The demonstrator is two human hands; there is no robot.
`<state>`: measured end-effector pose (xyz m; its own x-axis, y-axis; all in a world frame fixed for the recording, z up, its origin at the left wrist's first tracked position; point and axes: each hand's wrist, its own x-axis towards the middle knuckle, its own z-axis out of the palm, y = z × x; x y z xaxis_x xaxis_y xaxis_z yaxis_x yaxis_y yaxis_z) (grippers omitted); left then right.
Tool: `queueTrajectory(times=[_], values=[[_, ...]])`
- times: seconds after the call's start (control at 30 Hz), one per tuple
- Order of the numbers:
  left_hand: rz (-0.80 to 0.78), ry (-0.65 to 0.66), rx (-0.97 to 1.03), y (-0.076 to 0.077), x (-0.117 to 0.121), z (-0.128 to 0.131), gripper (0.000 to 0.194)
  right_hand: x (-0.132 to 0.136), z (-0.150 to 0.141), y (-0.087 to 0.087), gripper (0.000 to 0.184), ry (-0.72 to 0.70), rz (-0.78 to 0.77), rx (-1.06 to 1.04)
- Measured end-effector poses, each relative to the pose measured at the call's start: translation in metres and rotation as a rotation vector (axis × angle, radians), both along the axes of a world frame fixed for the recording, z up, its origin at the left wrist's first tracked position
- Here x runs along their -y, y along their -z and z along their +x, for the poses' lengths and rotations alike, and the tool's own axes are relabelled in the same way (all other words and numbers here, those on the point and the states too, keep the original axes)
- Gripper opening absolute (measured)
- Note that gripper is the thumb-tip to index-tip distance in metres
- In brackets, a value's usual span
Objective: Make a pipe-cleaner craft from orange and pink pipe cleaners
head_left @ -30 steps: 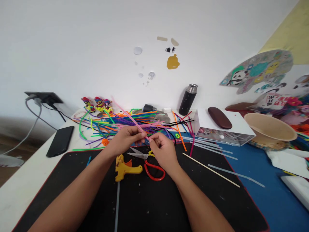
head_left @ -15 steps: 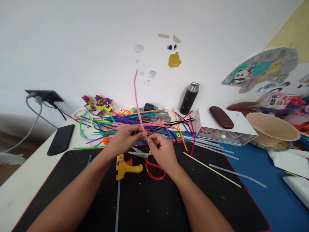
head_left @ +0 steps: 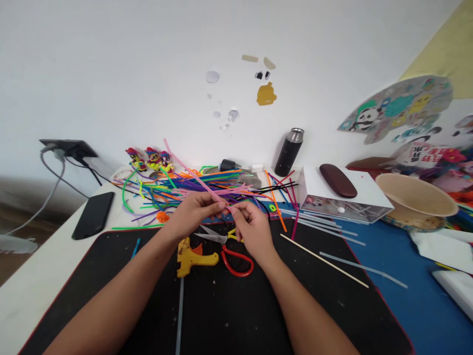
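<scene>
Desk (head_left: 40,281): white top, blue cover (head_left: 388,246) at right, black mat (head_left: 221,315) in front.
Wall (head_left: 129,74): white, with stickers (head_left: 266,93), as far as my feed shows.
Pink stem (head_left: 192,173): one in hand, slanting up-left above the stem pile (head_left: 229,176).
Left hand (head_left: 199,209): I see it pinching that stem.
Right hand (head_left: 254,229): fingertips closed on its near end.
Mat tools: one glue gun (head_left: 190,259), one pair of scissors (head_left: 238,261), one skewer (head_left: 325,260).
Back edge: three figurines (head_left: 153,159), one flask (head_left: 289,153).
Sides: one phone (head_left: 93,215) left; one box (head_left: 365,182) right, one case (head_left: 338,180) atop.
</scene>
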<state>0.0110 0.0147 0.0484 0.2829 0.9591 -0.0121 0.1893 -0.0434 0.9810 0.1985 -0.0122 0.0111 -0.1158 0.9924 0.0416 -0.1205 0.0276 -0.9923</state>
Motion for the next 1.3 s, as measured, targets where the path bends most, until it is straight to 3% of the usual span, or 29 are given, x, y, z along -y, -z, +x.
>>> queueTrajectory(times=[0.33,0.53,0.7,1.07,1.3], values=[[0.077,0.056,-0.129,0.005,-0.002,-0.004,0.033,0.001,0.001,0.002,0.019,-0.016,0.052,0.127],[0.221,0.087,-0.340,-0.005,0.001,-0.009,0.027,0.001,0.003,0.002,0.013,-0.099,0.094,0.276],[0.225,0.134,-0.445,-0.011,0.003,-0.010,0.025,0.003,0.001,0.002,0.009,-0.106,0.163,0.405],[0.125,-0.004,-0.193,-0.004,0.001,-0.008,0.033,0.001,-0.001,0.003,0.026,-0.105,-0.002,0.095],[0.111,0.014,-0.153,-0.007,0.002,-0.004,0.034,0.000,-0.002,-0.002,0.030,-0.072,-0.029,-0.020]])
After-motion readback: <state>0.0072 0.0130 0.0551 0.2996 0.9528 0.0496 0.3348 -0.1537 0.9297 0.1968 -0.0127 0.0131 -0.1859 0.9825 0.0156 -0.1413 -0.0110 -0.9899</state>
